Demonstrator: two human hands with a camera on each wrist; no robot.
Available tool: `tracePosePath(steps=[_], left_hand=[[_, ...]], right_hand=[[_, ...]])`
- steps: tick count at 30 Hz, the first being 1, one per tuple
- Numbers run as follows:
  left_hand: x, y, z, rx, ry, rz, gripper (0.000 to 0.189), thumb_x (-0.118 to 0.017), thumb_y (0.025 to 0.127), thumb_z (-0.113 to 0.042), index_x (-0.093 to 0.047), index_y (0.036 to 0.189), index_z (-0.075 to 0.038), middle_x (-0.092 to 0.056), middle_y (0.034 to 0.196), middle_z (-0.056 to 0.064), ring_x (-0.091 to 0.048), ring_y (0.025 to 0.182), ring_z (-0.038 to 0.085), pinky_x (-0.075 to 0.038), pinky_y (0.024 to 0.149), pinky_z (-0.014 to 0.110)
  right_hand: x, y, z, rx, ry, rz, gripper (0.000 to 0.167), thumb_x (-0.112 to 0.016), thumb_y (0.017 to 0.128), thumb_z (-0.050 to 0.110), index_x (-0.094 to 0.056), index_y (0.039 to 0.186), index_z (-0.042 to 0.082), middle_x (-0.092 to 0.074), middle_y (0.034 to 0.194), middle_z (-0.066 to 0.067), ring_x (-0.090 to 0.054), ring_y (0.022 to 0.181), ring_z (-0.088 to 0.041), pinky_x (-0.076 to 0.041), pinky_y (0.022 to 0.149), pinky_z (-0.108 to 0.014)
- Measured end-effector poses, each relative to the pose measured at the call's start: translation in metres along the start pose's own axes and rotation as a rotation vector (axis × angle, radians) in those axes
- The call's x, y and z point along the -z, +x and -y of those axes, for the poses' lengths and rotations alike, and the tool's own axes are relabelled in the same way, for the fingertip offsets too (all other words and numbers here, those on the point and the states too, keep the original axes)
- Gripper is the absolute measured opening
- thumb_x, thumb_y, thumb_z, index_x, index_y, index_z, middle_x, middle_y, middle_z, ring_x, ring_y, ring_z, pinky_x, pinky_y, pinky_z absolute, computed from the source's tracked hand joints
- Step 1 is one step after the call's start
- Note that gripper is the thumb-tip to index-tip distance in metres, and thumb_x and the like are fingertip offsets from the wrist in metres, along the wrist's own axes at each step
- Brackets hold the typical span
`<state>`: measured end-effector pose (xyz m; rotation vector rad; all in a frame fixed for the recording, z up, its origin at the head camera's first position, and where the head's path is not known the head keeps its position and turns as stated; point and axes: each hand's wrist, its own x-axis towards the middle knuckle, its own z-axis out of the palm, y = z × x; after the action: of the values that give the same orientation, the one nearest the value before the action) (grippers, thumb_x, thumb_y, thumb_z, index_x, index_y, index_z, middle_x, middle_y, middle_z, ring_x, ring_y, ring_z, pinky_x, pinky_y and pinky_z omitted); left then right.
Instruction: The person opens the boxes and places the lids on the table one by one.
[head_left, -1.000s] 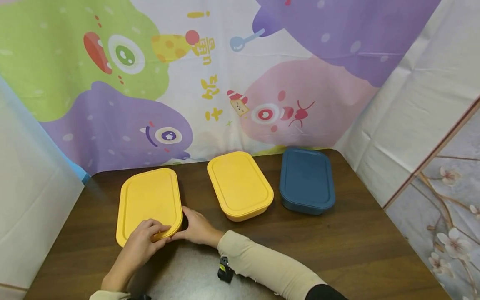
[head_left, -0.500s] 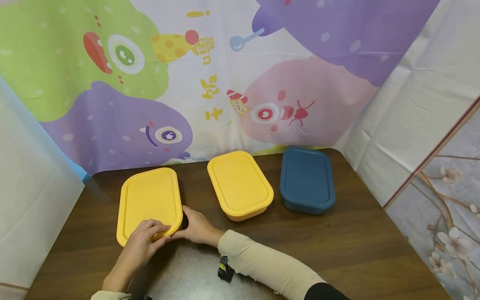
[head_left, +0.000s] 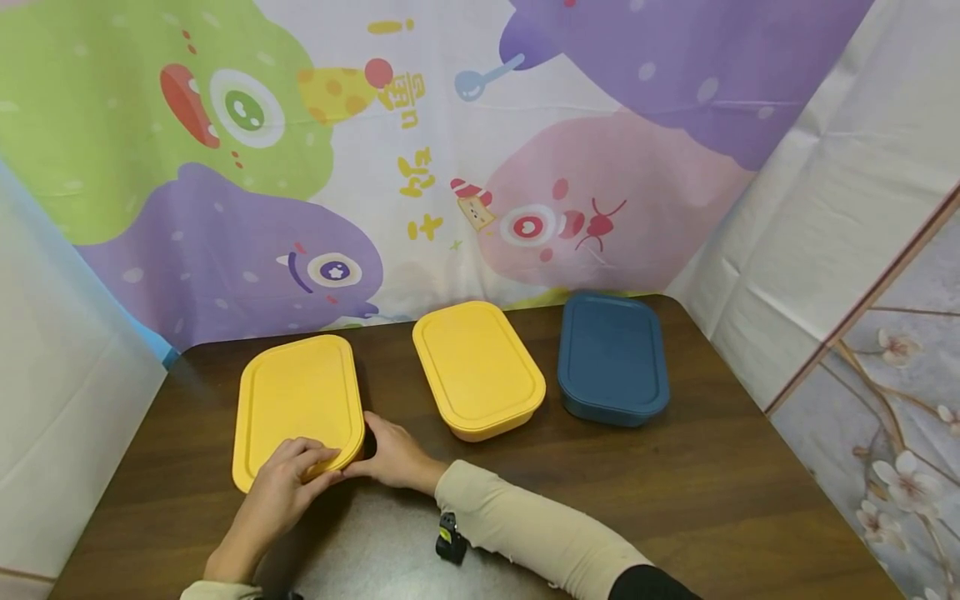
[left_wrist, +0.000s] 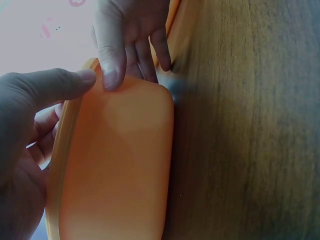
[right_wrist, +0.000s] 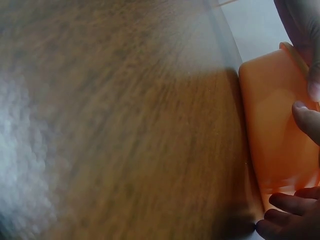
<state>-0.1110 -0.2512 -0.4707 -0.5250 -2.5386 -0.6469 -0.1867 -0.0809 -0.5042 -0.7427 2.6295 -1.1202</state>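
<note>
A yellow lidded lunch box (head_left: 300, 387) lies flat on the left of the table. My left hand (head_left: 277, 485) grips the lid at its near right corner, fingers over the top and thumb (left_wrist: 60, 85) under the rim. From the right, my right hand (head_left: 399, 457) holds that same corner. Its thumb (right_wrist: 306, 119) presses the front wall, while its fingers (right_wrist: 287, 210) spread along the right side. In the left wrist view the orange-looking wall (left_wrist: 120, 150) stands below the rim, and both thumbs are close together there.
A second yellow lunch box (head_left: 480, 367) with its lid on stands at the back middle of the wooden table (head_left: 600, 500). Right of it is a dark blue lidded box (head_left: 613, 358). A cartoon-print cloth (head_left: 420, 275) hangs behind the table.
Both hands keep the same hold on the left yellow lunch box. The head view has shifted very slightly; the boxes stay in place.
</note>
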Motion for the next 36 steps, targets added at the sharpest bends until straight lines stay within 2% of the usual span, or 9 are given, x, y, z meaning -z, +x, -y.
tracePosePath(steps=[15,18,25,30,33,36], left_hand=[[0.002,0.001,-0.001,-0.012,0.000,-0.017,0.029,-0.086,0.065,-0.007,-0.077,0.093,-0.008,-0.065,0.089,-0.006,-0.053,0.083,0.011,-0.036,0.072,0.010],[0.003,0.002,-0.001,-0.022,0.016,-0.016,0.030,-0.086,0.065,-0.007,-0.076,0.094,-0.008,-0.066,0.089,-0.005,-0.054,0.083,0.012,-0.037,0.072,0.012],[0.007,0.005,-0.003,-0.111,0.101,-0.023,0.033,-0.086,0.065,-0.006,-0.074,0.096,-0.007,-0.067,0.092,0.000,-0.056,0.084,0.015,-0.045,0.072,0.026],[0.010,0.008,-0.004,-0.131,0.130,-0.040,0.035,-0.085,0.066,-0.004,-0.073,0.098,-0.007,-0.065,0.092,0.001,-0.057,0.084,0.017,-0.049,0.070,0.034],[0.011,0.009,-0.004,-0.131,0.117,-0.049,0.035,-0.085,0.067,-0.004,-0.072,0.099,-0.007,-0.065,0.092,0.002,-0.056,0.084,0.018,-0.047,0.071,0.032],[0.011,0.008,-0.004,-0.124,0.101,-0.063,0.035,-0.084,0.067,-0.004,-0.072,0.100,-0.006,-0.065,0.093,0.003,-0.056,0.085,0.019,-0.042,0.074,0.028]], right_hand=[[0.004,-0.002,0.003,-0.010,-0.006,0.008,0.080,-0.079,0.080,0.041,-0.042,0.145,0.012,-0.052,0.145,-0.003,-0.050,0.132,-0.015,-0.043,0.108,-0.028],[0.004,-0.003,0.004,-0.015,0.000,0.008,0.080,-0.079,0.080,0.041,-0.043,0.145,0.011,-0.051,0.145,-0.004,-0.050,0.133,-0.016,-0.042,0.108,-0.029],[0.004,-0.004,0.002,-0.001,0.032,-0.020,0.076,-0.079,0.080,0.039,-0.046,0.143,0.011,-0.054,0.143,-0.003,-0.051,0.132,-0.015,-0.043,0.108,-0.029],[0.005,-0.004,0.002,-0.003,0.060,-0.019,0.076,-0.079,0.081,0.039,-0.046,0.143,0.010,-0.054,0.143,-0.004,-0.051,0.131,-0.015,-0.043,0.107,-0.029],[0.006,-0.004,0.001,-0.003,0.070,-0.012,0.075,-0.078,0.081,0.039,-0.046,0.143,0.010,-0.054,0.142,-0.004,-0.053,0.129,-0.015,-0.045,0.105,-0.029],[0.006,-0.004,-0.001,0.010,0.097,-0.005,0.072,-0.078,0.081,0.036,-0.048,0.141,0.012,-0.059,0.136,-0.004,-0.060,0.117,-0.013,-0.049,0.095,-0.024]])
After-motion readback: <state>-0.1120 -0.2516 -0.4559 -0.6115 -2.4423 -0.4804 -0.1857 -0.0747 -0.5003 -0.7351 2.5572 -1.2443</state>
